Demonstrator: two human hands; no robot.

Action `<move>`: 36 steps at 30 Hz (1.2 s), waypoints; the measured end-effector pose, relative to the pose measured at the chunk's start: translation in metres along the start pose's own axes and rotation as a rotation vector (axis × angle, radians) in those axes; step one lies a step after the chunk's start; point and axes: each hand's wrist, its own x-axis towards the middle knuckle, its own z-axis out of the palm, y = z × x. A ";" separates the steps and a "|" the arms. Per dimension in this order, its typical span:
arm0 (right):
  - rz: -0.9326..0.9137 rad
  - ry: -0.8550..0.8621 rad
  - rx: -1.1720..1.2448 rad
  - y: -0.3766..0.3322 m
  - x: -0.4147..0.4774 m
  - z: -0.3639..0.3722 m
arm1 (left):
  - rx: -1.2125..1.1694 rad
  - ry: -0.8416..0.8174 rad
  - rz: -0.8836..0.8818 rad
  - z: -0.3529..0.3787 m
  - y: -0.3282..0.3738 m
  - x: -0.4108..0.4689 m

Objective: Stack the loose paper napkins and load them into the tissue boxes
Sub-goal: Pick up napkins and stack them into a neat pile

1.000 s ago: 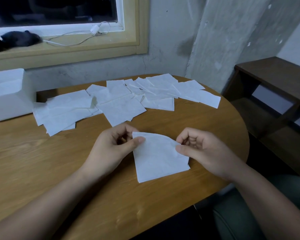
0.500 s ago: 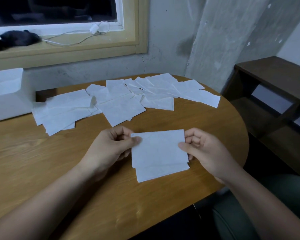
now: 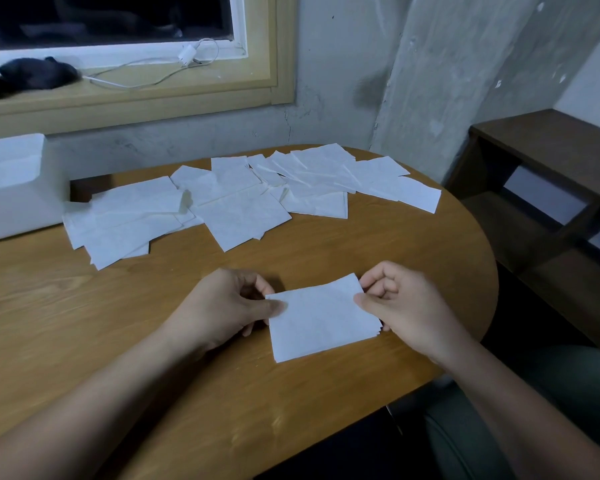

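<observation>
A small stack of white napkins (image 3: 321,322) lies near the front edge of the wooden table (image 3: 84,323). My left hand (image 3: 222,304) pinches the stack's left edge between thumb and fingers. My right hand (image 3: 400,303) pinches its right edge the same way. Several loose white napkins (image 3: 239,202) lie spread in overlapping heaps across the far half of the table. A white tissue box (image 3: 13,187) stands at the far left, its top open with paper showing inside.
A grey concrete wall and a window sill with a white cable (image 3: 153,69) and a dark object (image 3: 32,74) run behind the table. A dark wooden shelf unit (image 3: 548,174) stands to the right. The table's rounded edge curves at the right.
The top napkin, curved and lifted a second ago, now lies flat and squared on the stack. Both hands have stayed at the stack's sides.
</observation>
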 end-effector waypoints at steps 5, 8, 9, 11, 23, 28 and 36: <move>-0.033 0.021 -0.084 0.002 0.000 0.003 | 0.069 0.006 0.006 -0.001 0.000 0.000; -0.059 0.038 -0.130 0.001 0.000 0.005 | 0.129 0.017 0.014 -0.002 -0.002 0.001; -0.069 0.044 -0.150 0.000 0.000 0.005 | 0.154 0.023 0.020 -0.002 -0.002 0.001; -0.086 0.048 -0.192 -0.001 0.000 0.005 | 0.193 0.038 0.035 -0.002 -0.003 0.001; -0.148 0.201 -0.610 0.031 0.092 -0.036 | 0.166 0.262 0.320 0.005 -0.013 0.003; -0.034 0.216 -0.786 0.041 0.137 -0.050 | 0.191 0.259 0.355 0.006 -0.018 0.006; -0.027 0.286 -0.887 0.047 0.132 -0.053 | 0.200 0.253 0.371 0.007 -0.020 0.007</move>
